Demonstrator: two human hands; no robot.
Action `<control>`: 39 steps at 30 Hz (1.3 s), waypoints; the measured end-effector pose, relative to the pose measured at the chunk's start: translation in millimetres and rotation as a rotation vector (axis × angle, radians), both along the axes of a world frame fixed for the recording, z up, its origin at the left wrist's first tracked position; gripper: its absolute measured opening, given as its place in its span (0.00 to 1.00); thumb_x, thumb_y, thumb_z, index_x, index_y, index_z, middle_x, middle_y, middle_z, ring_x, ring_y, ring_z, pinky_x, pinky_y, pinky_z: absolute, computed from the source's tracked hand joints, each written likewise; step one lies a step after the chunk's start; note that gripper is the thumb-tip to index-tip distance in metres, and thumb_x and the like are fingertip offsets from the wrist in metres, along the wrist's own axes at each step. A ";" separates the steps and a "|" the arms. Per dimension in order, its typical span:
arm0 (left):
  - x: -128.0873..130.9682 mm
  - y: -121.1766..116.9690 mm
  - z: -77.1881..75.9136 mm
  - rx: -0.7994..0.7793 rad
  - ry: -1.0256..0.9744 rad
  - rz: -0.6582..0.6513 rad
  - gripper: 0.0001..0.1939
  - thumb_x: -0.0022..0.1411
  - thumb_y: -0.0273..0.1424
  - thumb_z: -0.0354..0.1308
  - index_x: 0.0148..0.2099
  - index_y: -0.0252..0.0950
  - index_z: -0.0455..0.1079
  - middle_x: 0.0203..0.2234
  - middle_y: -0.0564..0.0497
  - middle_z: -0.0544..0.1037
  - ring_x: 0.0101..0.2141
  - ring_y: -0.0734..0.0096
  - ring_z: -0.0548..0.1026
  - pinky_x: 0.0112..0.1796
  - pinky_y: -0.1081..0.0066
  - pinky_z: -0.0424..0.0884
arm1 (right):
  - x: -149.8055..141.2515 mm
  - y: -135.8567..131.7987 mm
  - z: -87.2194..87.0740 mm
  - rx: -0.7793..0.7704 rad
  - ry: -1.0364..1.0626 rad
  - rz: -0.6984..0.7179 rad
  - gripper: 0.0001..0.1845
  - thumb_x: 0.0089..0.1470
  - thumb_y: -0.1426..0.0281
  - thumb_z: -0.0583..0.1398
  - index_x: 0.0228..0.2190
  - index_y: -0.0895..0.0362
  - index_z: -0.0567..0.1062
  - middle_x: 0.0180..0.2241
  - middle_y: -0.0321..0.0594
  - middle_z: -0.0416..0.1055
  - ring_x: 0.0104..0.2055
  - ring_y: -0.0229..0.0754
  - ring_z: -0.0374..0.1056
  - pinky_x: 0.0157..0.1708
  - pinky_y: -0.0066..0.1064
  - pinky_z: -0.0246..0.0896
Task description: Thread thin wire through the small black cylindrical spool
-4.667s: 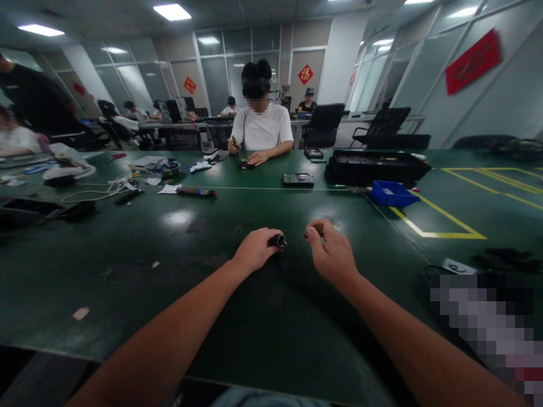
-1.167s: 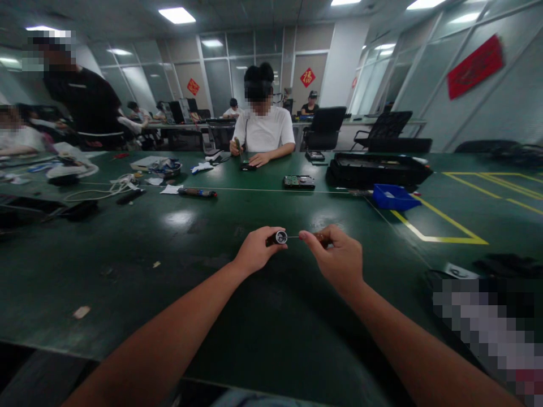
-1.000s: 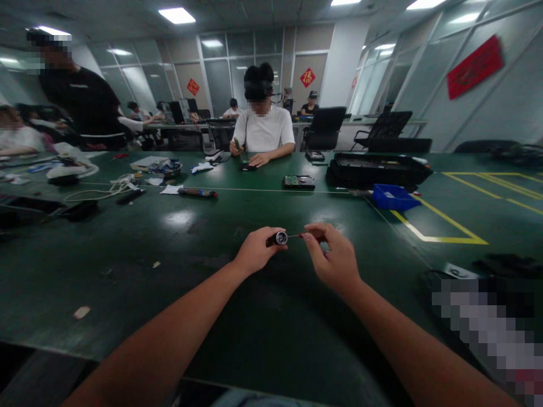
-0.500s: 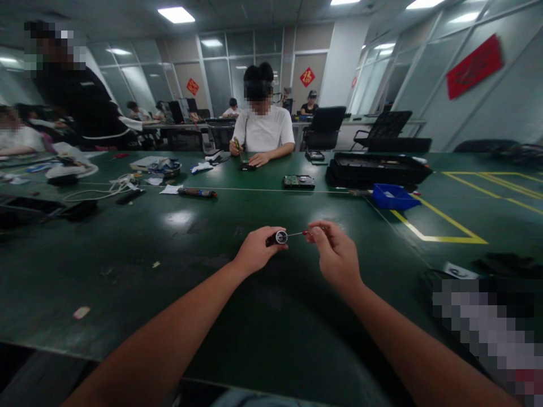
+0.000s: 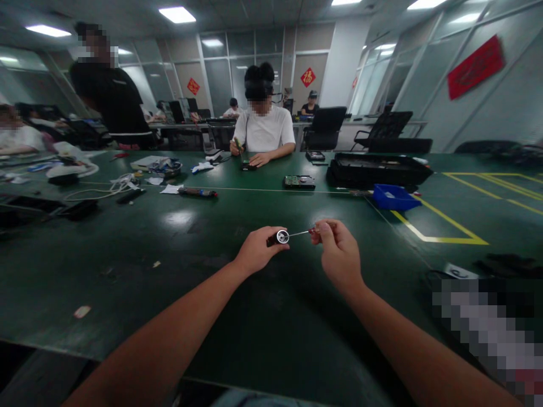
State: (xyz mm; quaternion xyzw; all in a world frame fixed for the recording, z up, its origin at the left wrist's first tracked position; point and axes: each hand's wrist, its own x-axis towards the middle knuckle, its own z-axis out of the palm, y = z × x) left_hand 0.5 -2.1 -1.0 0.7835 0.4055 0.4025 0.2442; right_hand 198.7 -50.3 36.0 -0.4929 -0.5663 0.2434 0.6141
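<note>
Above the near middle of the green table [image 5: 203, 226], my left hand [image 5: 256, 250] is closed round a small dark cylindrical part [image 5: 280, 237]. Its round end, ringed in bright metal, faces me. My right hand [image 5: 339, 249] grips a thin screwdriver [image 5: 299, 233] by its red handle, which the fingers mostly cover. The metal shaft points left, with its tip at the cylinder's ringed end. Whether the tip is inside or only touching the end, I cannot tell.
Across the table a person in a white shirt [image 5: 263, 130] works on a small dark object. Between us lie a circuit-board drive [image 5: 299, 181] and a dark pen-like tool [image 5: 197, 193]. A blue bin [image 5: 394, 196] and a black tray [image 5: 377, 169] stand to the right, cables [image 5: 114, 186] to the left.
My right hand has shifted slightly to the right with the screwdriver, and more of its shaft seems to show. The left hand stays nearly still. A standing person has moved right in the background.
</note>
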 end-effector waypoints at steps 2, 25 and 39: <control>-0.2 0.1 -0.1 0.009 0.003 -0.005 0.21 0.59 0.33 0.69 0.55 0.41 0.75 0.46 0.49 0.81 0.44 0.64 0.77 0.44 0.65 0.72 | -1.3 -3.3 1.1 0.037 -0.095 -0.026 0.13 0.65 0.59 0.55 0.40 0.54 0.73 0.33 0.40 0.75 0.33 0.42 0.71 0.37 0.38 0.68; -1.0 0.7 -1.7 0.040 0.027 -0.025 0.20 0.59 0.33 0.69 0.54 0.40 0.75 0.44 0.50 0.80 0.44 0.64 0.78 0.46 0.65 0.72 | 3.0 -10.7 9.2 0.143 -0.506 0.036 0.11 0.66 0.63 0.55 0.38 0.54 0.74 0.31 0.39 0.76 0.30 0.42 0.72 0.32 0.35 0.64; -0.8 0.4 -0.1 0.027 -0.002 -0.034 0.21 0.58 0.32 0.70 0.54 0.40 0.75 0.45 0.49 0.80 0.44 0.64 0.78 0.47 0.64 0.72 | 0.9 8.7 -6.4 -0.119 0.221 0.058 0.16 0.61 0.55 0.59 0.37 0.55 0.76 0.31 0.40 0.75 0.31 0.40 0.71 0.34 0.35 0.69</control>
